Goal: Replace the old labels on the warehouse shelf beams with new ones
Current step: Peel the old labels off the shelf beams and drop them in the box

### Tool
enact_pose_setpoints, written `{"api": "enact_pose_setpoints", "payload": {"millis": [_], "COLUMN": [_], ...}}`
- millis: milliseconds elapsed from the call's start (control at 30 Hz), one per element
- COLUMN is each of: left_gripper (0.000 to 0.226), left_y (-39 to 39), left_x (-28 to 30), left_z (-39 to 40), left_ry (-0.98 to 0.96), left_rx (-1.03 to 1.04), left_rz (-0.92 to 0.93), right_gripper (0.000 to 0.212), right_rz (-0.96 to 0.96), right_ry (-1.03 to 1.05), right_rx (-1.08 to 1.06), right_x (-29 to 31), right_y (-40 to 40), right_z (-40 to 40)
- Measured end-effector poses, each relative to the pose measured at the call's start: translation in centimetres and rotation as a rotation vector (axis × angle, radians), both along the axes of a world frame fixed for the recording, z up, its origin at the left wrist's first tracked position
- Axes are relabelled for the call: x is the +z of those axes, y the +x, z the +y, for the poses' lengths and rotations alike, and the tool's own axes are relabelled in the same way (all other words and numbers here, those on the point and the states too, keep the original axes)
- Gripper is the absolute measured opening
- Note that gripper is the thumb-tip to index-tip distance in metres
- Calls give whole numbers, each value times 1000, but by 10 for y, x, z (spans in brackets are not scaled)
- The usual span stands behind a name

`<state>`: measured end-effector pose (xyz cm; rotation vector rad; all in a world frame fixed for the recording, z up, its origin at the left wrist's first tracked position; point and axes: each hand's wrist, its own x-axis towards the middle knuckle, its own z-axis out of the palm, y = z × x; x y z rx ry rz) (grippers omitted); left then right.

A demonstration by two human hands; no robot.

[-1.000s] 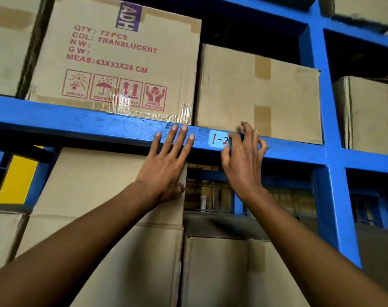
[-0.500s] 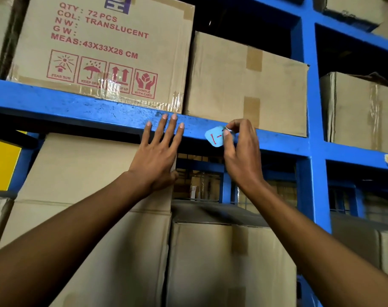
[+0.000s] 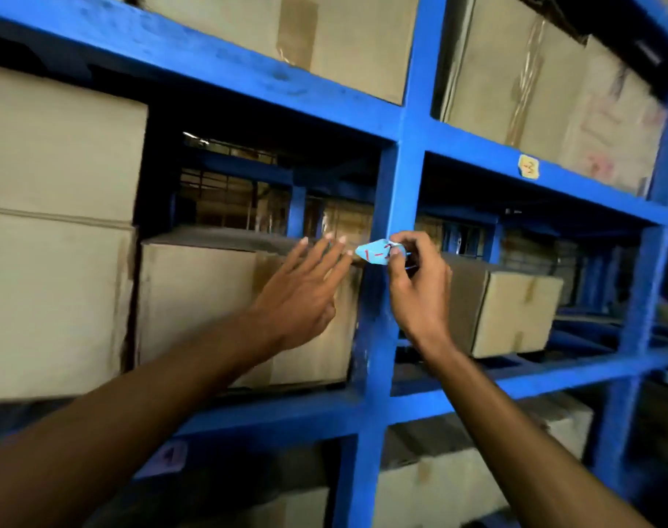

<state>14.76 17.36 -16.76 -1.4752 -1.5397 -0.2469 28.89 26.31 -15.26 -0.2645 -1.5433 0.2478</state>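
Observation:
My right hand [image 3: 418, 287] pinches a crumpled light-blue label [image 3: 376, 252] with red writing, held in the air in front of the blue upright post [image 3: 389, 207]. The label is off the upper shelf beam [image 3: 218, 66]. Just left of the label, my left hand [image 3: 306, 287] is open with fingers spread, its fingertips close to the paper. A yellowish label [image 3: 528, 167] with red writing sticks on the beam of the bay to the right. On the lower beam at bottom left sits a pale label [image 3: 165, 457], blurred.
Cardboard boxes [image 3: 58, 230] fill the blue rack bays on every level. A smaller box [image 3: 511, 310] stands in the right bay behind my right hand. Another upright post [image 3: 633, 337] rises at the right.
My right hand peeled the blue label off the upper beam and brought it down and away. My left hand left the beam and dropped too. My view swung down and right.

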Motion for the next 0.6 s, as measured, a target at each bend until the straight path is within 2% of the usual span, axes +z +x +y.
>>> {"api": "enact_pose_setpoints", "payload": {"millis": [133, 233, 300, 533, 600], "left_gripper": [69, 68, 70, 77, 77], "left_y": [37, 51, 56, 82, 87], "left_x": [-35, -66, -89, -186, -216], "left_z": [47, 74, 83, 93, 93], "left_ry": [-90, -179, -173, -292, -328], "left_rx": [33, 132, 181, 229, 255], "left_rz": [37, 54, 23, -55, -65], "right_gripper": [16, 22, 24, 27, 32], "right_rz": [-110, -140, -136, -181, -224], "right_ry": [-98, -156, -227, -633, -713], "right_rx": [8, 5, 18, 187, 178], "right_x": [-36, -66, -89, -209, -249], "right_y": [45, 66, 74, 84, 87], "right_z": [36, 55, 64, 85, 88]}}
